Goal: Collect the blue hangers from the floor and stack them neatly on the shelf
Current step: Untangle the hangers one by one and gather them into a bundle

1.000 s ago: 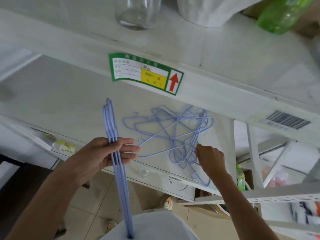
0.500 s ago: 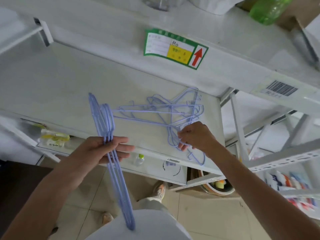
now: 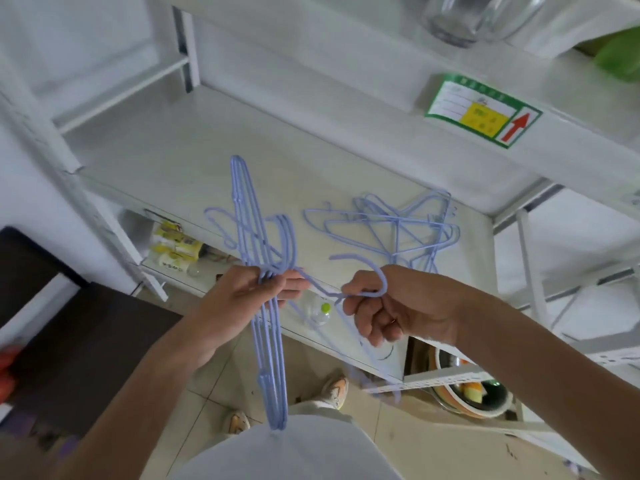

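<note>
My left hand [image 3: 242,299] grips a bundle of blue hangers [image 3: 268,358] held upright in front of the white shelf [image 3: 180,157]. Their hooks stick up above my fingers. My right hand [image 3: 391,310] holds a single blue hanger [image 3: 375,275] by its hook, right next to the bundle; its body trails down and right, blurred. A tangled pile of blue hangers [image 3: 394,230] lies on the shelf board behind my right hand.
An upper shelf carries a green label [image 3: 483,110], a glass jar [image 3: 453,19] and a green bottle [image 3: 620,53]. Below the board lie yellow packets [image 3: 175,245] and a small bottle [image 3: 320,311]. A bowl [image 3: 471,393] sits low right. My shoes [image 3: 334,391] stand on the tiled floor.
My right hand has lifted one hanger out of the pile on the shelf and brought it left to the bundle. The view has swung left, so the shelf contents sit further right.
</note>
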The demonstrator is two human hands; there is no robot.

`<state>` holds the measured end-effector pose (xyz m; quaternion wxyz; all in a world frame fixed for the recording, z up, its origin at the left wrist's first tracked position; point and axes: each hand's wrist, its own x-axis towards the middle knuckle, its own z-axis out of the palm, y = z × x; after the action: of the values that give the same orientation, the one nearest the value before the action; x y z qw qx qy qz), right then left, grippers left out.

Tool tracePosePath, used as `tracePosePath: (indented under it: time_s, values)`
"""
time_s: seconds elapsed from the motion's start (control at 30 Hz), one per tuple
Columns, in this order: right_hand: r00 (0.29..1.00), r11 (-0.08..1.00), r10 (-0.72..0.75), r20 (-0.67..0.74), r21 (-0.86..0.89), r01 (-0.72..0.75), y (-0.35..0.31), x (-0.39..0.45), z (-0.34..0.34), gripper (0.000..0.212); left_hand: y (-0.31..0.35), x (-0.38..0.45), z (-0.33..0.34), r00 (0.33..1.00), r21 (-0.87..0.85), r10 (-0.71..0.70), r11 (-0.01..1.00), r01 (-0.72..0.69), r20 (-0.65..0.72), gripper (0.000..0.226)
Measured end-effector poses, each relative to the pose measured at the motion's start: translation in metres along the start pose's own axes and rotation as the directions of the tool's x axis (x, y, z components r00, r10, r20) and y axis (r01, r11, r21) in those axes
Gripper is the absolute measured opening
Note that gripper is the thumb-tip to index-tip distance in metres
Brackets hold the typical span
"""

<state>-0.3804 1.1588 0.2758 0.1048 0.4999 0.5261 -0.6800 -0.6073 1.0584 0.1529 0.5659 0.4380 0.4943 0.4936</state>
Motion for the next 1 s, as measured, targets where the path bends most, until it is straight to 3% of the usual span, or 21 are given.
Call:
tracePosePath:
  time_s: [0.13,0.2,0.33,0.47,0.53,0.6,0.7,0.73,0.8,0.87,0.93,1.0]
  values:
    - [0.996,0.998,0.002,0.094,0.059,-0.008,-0.016,0.02,0.031,0.03,-0.005,-0.008,0.006,0.996,-0.083,0.046,0.995,-0.052,-0.071,0.027]
    - [0.994,0.996,-0.038,0.103,0.08,0.029,-0.023,0.031,0.039,0.028,-0.009,-0.011,0.01,0.99,-0.185,0.006,0.982,-0.032,-0.14,0.024]
    - [0.99,0.987,-0.104,0.097,0.131,0.091,-0.031,0.053,0.046,0.037,-0.017,-0.015,0.016,0.989,-0.34,-0.067,0.94,0.018,-0.133,0.026]
    - [0.976,0.978,-0.206,0.075,0.056,0.203,-0.03,0.064,0.049,0.048,-0.022,-0.014,0.01,0.99,-0.314,-0.02,0.949,-0.024,-0.136,0.017]
    - [0.965,0.965,-0.26,-0.007,-0.012,0.26,-0.027,0.068,0.051,0.054,-0.021,-0.007,0.014,0.982,-0.257,-0.014,0.966,-0.036,-0.19,0.019]
    - [0.927,0.943,-0.33,-0.18,-0.101,0.316,-0.02,0.074,0.056,0.055,-0.021,0.002,0.019,0.95,-0.219,-0.025,0.974,-0.047,-0.312,0.011]
    - [0.752,0.859,-0.488,-0.443,-0.397,0.324,0.012,0.08,0.068,0.046,-0.026,0.011,0.022,0.906,-0.301,-0.078,0.952,-0.057,-0.416,0.013]
    - [0.737,0.855,-0.481,-0.474,-0.439,0.275,0.029,0.082,0.074,0.04,-0.027,0.013,0.021,0.907,-0.327,-0.077,0.942,-0.069,-0.413,0.014]
    - [0.82,0.91,-0.37,-0.437,-0.349,0.224,0.06,0.084,0.092,0.033,-0.027,0.016,0.019,0.921,-0.343,-0.063,0.936,-0.079,-0.384,0.018]
    - [0.915,0.964,-0.267,-0.303,-0.082,0.254,0.08,0.087,0.109,0.026,-0.026,0.019,0.018,0.94,-0.363,-0.086,0.931,-0.043,-0.331,0.02]
    - [0.927,0.932,-0.305,-0.218,0.131,0.337,0.087,0.085,0.119,0.025,-0.026,0.019,0.018,0.96,-0.454,-0.165,0.89,0.047,-0.224,0.025]
    - [0.892,0.902,-0.367,-0.265,0.133,0.411,0.089,0.083,0.121,0.028,-0.022,0.018,0.018,0.966,-0.548,-0.245,0.821,0.161,-0.083,0.03]
